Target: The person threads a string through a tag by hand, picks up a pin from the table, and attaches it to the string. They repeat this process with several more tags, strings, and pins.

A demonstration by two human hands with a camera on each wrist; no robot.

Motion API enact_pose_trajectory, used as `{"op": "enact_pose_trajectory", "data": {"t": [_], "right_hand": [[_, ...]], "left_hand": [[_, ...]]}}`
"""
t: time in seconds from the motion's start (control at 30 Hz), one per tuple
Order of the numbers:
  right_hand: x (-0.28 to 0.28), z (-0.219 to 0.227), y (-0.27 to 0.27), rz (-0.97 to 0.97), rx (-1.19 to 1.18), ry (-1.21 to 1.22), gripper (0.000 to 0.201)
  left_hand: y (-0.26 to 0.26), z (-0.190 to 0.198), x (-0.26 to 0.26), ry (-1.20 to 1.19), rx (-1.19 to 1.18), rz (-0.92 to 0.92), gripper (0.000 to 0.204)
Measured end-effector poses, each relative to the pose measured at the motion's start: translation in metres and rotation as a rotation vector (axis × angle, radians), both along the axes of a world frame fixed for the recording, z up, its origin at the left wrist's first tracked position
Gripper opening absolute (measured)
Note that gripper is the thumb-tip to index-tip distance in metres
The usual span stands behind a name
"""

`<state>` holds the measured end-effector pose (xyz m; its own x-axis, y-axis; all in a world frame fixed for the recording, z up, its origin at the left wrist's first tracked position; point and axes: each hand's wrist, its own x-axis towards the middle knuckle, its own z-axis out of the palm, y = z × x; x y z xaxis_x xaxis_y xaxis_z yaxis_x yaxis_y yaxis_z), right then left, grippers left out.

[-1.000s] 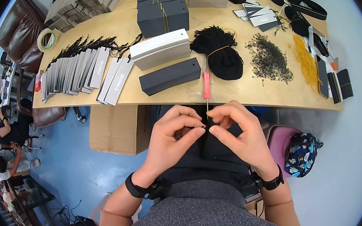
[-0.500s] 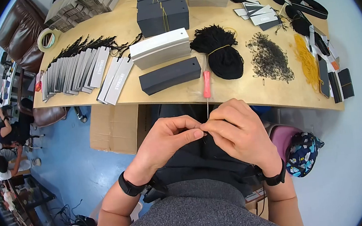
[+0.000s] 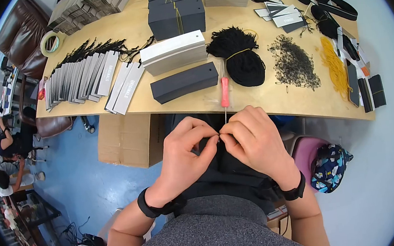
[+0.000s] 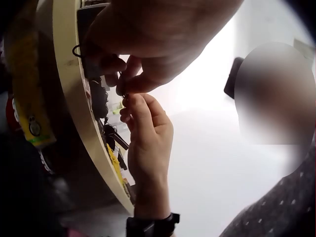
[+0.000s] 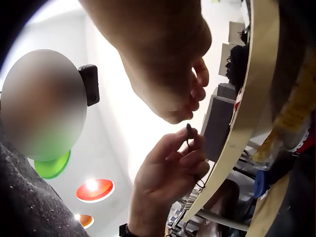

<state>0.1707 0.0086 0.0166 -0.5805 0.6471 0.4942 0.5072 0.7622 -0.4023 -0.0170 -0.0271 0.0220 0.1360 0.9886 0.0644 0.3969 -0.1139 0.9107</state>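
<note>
My left hand [image 3: 185, 148] pinches a thin black cord [image 5: 188, 138] between thumb and forefinger. A short end of it sticks up past those fingertips, and a small dark loop hangs below the same hand in the right wrist view. Opposite, the right hand [image 3: 256, 138] has its thumb and forefinger closed on the cord, fingertips right at the left ones. Both hands are in front of the table's near edge, over the lap. Just beyond them a red-handled tool [image 3: 224, 92] with a thin metal shaft lies on the table, its shaft jutting over the edge.
On the table [image 3: 252, 102] are a black cord bundle [image 3: 245, 67], a pile of small dark pins [image 3: 294, 62], yellow strands [image 3: 333, 70], a black card stack [image 3: 184, 83], a white card stack [image 3: 174, 53] and a row of corded tags [image 3: 82, 77]. A cardboard box [image 3: 124, 140] stands below.
A half second ago the right fingers overlapped the left fingertips; now they have drawn back slightly, tips meeting. Earlier still, the right thumb and forefinger were spread wider. Things on the table have not moved.
</note>
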Motion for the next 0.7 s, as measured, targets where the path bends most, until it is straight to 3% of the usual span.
{"op": "enact_pose_trajectory", "data": {"t": [0.07, 0.13, 0.23, 0.6, 0.7], "right_hand": [[-0.003, 0.001, -0.003, -0.113, 0.006, 0.133, 0.023], [-0.003, 0.004, -0.009, -0.116, 0.010, 0.170, 0.024], [-0.005, 0.004, -0.012, -0.114, 0.023, 0.199, 0.024], [-0.018, -0.004, -0.014, -0.237, -0.050, 0.181, 0.024], [-0.017, -0.006, -0.013, -0.242, -0.198, 0.279, 0.022]], "left_hand": [[0.003, -0.005, -0.001, -0.006, -0.011, 0.026, 0.004], [0.005, -0.020, -0.003, -0.279, -0.113, 0.044, 0.006], [0.006, -0.021, -0.003, -0.384, -0.147, 0.038, 0.006], [0.003, -0.012, -0.003, -0.305, -0.220, 0.016, 0.010], [0.003, -0.013, -0.007, -0.382, -0.314, -0.030, 0.014]]}}
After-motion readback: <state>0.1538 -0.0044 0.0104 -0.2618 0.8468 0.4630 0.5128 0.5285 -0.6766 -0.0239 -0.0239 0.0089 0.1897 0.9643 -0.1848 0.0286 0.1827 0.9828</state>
